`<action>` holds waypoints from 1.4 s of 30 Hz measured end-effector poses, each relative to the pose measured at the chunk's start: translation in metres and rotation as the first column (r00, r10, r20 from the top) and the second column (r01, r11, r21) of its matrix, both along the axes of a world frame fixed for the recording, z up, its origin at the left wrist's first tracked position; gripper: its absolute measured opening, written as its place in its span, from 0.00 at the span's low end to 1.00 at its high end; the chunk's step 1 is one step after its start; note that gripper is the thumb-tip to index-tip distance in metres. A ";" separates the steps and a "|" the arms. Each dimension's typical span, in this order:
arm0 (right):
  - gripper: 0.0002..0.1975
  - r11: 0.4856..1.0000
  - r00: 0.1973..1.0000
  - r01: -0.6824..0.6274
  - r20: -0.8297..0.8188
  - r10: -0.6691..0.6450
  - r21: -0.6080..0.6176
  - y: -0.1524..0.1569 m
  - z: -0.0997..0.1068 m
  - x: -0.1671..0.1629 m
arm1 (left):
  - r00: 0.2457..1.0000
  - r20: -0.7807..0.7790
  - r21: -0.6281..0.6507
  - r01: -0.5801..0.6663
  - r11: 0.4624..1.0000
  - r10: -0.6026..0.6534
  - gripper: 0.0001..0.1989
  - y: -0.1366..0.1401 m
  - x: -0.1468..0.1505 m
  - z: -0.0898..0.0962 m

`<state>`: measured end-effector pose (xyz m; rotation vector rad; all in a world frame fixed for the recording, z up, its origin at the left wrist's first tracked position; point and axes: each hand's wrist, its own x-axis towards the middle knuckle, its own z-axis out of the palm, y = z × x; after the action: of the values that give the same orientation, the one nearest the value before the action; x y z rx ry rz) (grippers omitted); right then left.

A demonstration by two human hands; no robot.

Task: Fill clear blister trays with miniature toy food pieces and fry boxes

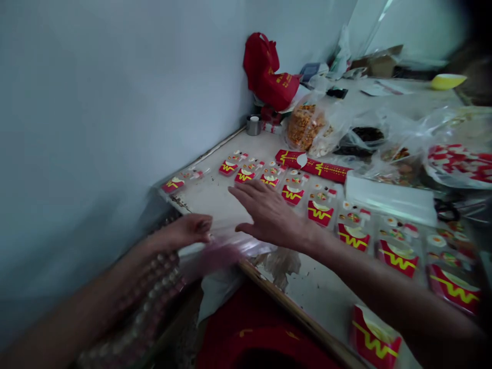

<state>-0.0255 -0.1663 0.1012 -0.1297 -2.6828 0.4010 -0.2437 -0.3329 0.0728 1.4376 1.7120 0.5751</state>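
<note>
1. The pale, worn-edged tabletop bears everything being worked on; the work looks well under way, though not finished.
2. Toward the back lie the supplies: a clear plastic bag of orange-brown pieces and a clear plastic bag of red-and-white pieces; both hold plenty, so much material appears left.
3. A long stack of flat red-and-yellow card cartons lies behind the packs; these look unused.
4. A crumpled, clear plastic film lies at the near edge, under and between the hands; its contents, if any, are blurred.
5. The right hand is spread flat above the film, grasping nothing; the left hand has its fingers curled in beside the film, but I cannot tell whether they pinch it.
6. Eight clear plastic packs with red-and-yellow cartons run in a row across the tabletop, small food-shaped pieces showing above the cartons; these look filled; a similar pack lies apart at the left corner.
7. One red-and-yellow carton sits near the front edge, partly behind the right forearm; whether it is filled, I cannot tell.
</note>
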 end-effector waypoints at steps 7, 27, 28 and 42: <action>0.08 0.623 0.913 0.138 0.343 0.221 -0.770 0.015 -0.012 -0.056 | 0.881 -0.355 -0.022 0.327 0.945 -0.313 0.11 0.090 0.001 0.115; 0.25 -0.392 0.931 0.358 0.353 0.087 -0.848 -0.030 -0.119 0.043 | 0.931 -0.280 0.241 -0.168 0.956 0.234 0.04 0.112 0.029 -0.094; 0.25 -0.302 0.901 0.433 0.401 0.167 -0.849 -0.020 -0.114 0.056 | 0.917 -0.323 0.292 -0.138 0.946 0.234 0.03 0.110 0.031 -0.095; 0.32 0.993 0.957 -0.114 0.267 0.114 -0.015 0.191 -0.061 -0.200 | 0.807 0.333 -0.119 -0.477 0.871 0.487 0.17 0.107 -0.093 -0.081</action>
<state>-0.2258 0.0244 0.0401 -0.0300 -2.9670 0.4467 -0.3365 -0.2259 -0.0083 0.7953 1.7743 1.0138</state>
